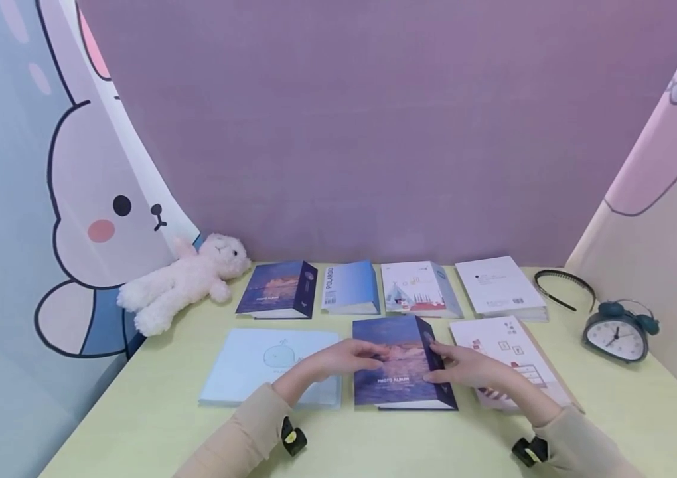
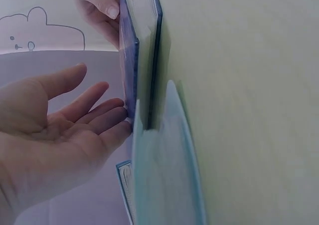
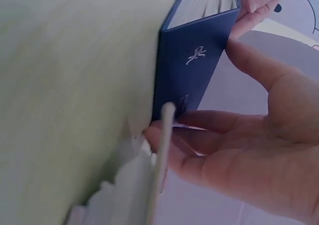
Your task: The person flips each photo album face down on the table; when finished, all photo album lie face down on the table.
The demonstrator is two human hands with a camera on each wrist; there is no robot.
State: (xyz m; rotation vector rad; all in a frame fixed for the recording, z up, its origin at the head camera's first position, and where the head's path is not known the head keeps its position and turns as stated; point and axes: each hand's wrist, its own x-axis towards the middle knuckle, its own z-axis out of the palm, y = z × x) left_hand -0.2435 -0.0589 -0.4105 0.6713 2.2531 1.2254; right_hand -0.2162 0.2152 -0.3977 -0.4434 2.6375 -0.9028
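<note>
A photo album [image 1: 389, 372] with a blue and pink sea picture lies front centre on the table, its dark spine [image 3: 192, 60] to the right. My left hand [image 1: 347, 356] is over the album's left part in the head view. Its fingers are relaxed and spread, fingertips at the cover in the left wrist view [image 2: 75, 120]. My right hand [image 1: 464, 365] is at the spine side, thumb by the cover's edge and fingers extended along the spine's far end. To the left lies a pale blue album [image 1: 243, 362] with a whale; a white illustrated album [image 1: 514, 332] is partly hidden behind my right hand.
Along the back stand in a row a sunset-covered album [image 1: 273, 289], a blue Polaroid album [image 1: 350, 285], a white tent-picture album [image 1: 413, 285] and a plain white album [image 1: 496, 282]. A plush toy [image 1: 186, 282] lies left; a headband [image 1: 565, 282] and alarm clock [image 1: 616, 335] sit right.
</note>
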